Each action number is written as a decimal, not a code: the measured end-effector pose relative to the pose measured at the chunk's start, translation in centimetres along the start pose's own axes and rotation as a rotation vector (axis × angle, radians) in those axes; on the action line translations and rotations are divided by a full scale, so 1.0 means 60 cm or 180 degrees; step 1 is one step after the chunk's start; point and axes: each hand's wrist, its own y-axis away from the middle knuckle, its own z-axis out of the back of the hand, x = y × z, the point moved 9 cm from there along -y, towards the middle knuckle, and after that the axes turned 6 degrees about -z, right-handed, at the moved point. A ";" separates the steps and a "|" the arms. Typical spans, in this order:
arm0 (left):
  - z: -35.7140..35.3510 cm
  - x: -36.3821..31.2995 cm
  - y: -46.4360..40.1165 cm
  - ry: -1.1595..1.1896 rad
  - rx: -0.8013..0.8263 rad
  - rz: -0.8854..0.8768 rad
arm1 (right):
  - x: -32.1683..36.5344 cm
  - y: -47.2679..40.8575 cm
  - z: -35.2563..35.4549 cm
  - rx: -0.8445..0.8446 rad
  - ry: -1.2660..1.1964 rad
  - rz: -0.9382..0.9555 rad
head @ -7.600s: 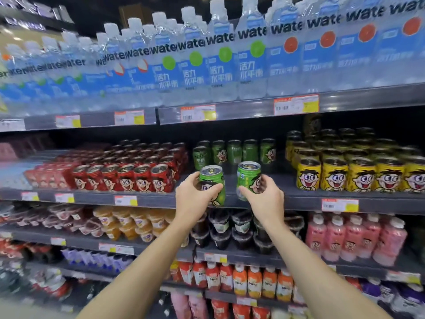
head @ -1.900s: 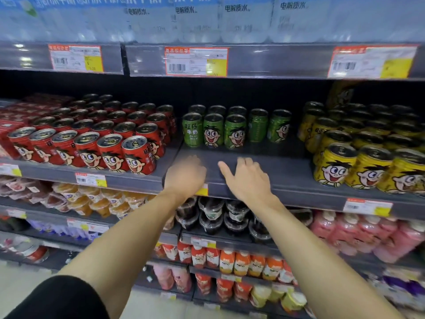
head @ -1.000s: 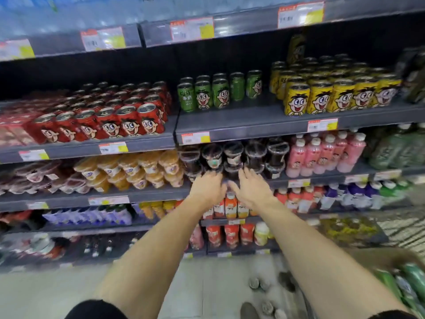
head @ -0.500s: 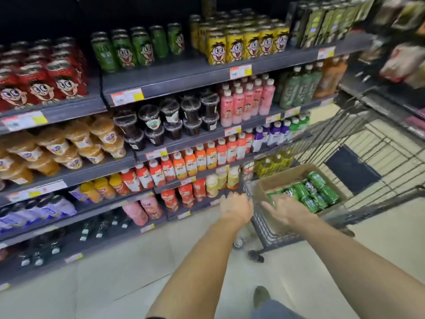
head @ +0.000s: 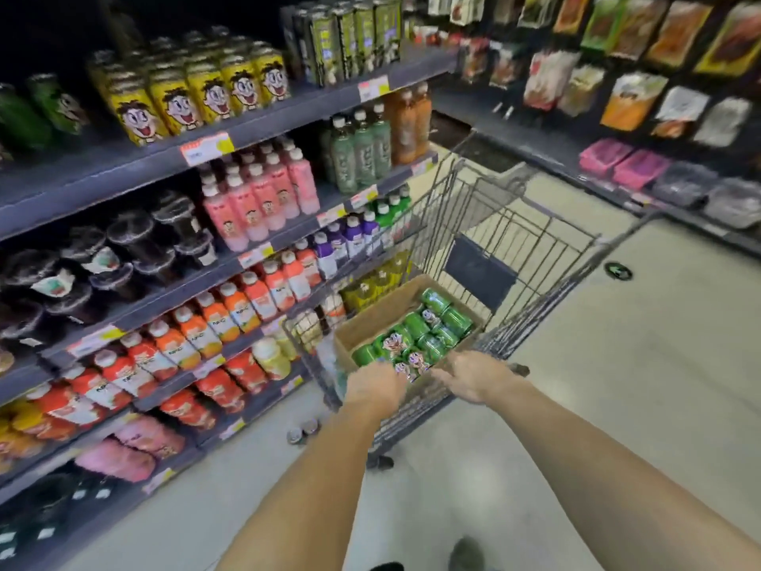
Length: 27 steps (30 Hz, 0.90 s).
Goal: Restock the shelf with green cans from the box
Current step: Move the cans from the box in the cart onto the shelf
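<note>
Reached with left hand (head: pixel 375 384) and right hand (head: pixel 469 377) toward green cans (head: pixel 416 337) in the box (head: pixel 372 313), fingers loose, grasping nothing.

Green cans (head: pixel 416 335) lying in cardboard box (head: pixel 372 313)

Both arms extended forward and down, forearms bare, converging. Left hand (head: pixel 376 385) back-up, fingers pointing ahead, slightly curled. Right hand (head: pixel 473 375) just right of it, palm down, fingers spread toward the left hand. Small gap between hands; grip unclear, blurred.
</note>
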 end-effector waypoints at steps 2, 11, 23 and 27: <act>-0.012 -0.056 -0.027 -0.0046 0.0091 -0.0047 | -0.065 -0.006 -0.003 0.0054 -0.0030 -0.0077; -0.027 -0.207 -0.129 -0.0230 0.0210 -0.0165 | -0.229 -0.055 0.022 0.0018 -0.0312 -0.0166; -0.022 -0.163 -0.384 0.0025 0.0705 0.0315 | -0.215 -0.283 0.092 0.0417 -0.0193 -0.0021; -0.019 -0.161 -0.471 0.0227 0.0810 0.0396 | -0.238 -0.367 0.086 0.0833 -0.0287 -0.0322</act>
